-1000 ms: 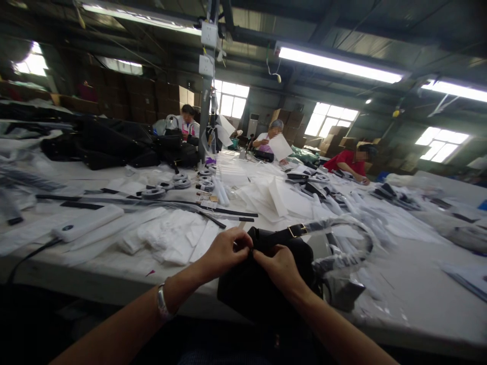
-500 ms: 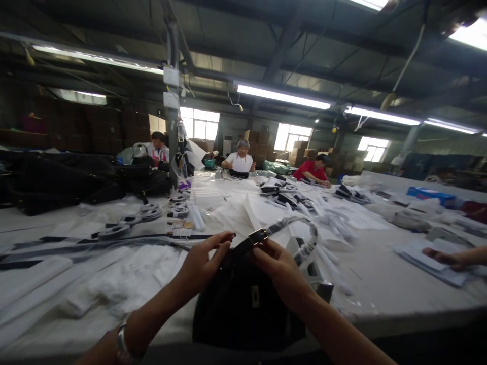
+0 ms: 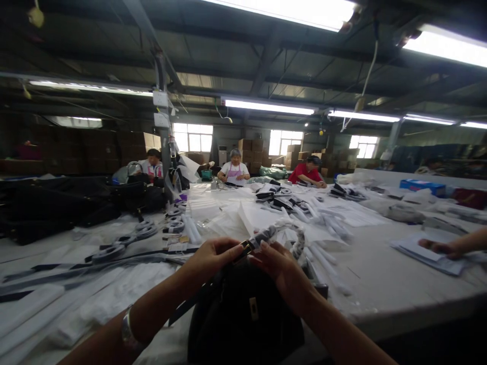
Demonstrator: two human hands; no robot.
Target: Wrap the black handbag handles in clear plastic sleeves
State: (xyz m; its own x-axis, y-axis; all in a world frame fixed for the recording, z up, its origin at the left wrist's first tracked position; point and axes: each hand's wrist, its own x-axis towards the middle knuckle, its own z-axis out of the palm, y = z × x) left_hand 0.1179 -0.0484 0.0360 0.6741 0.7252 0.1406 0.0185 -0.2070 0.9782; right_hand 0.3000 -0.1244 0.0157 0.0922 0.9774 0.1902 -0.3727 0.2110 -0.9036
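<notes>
A black handbag (image 3: 243, 324) with a gold-coloured clasp plate (image 3: 253, 308) stands at the table's near edge, close in front of me. Over its top runs a dark strap with a gold buckle (image 3: 246, 247). My left hand (image 3: 216, 256) pinches the strap at the buckle's left side, thumb and fingers together. On the other side, my right hand (image 3: 279, 266) has its fingers closed on the strap just right of the buckle. Beyond it, a handle wrapped in clear plastic (image 3: 299, 235) arches up. A loose dark strap end (image 3: 186, 306) slants out below my left forearm.
White paper sheets (image 3: 243, 218) and wrapped rolled straps (image 3: 146, 229) lie ahead. Black bags (image 3: 57, 205) are piled at left. A co-worker's hand (image 3: 443, 248) rests on papers (image 3: 426, 256) at right. Several people sit across the table, beside a post (image 3: 162, 137).
My left hand has closed in to the buckle and grips there. The buckle and handle sit slightly lower and further left. The loose strap end now shows below my left arm; the view has tilted up.
</notes>
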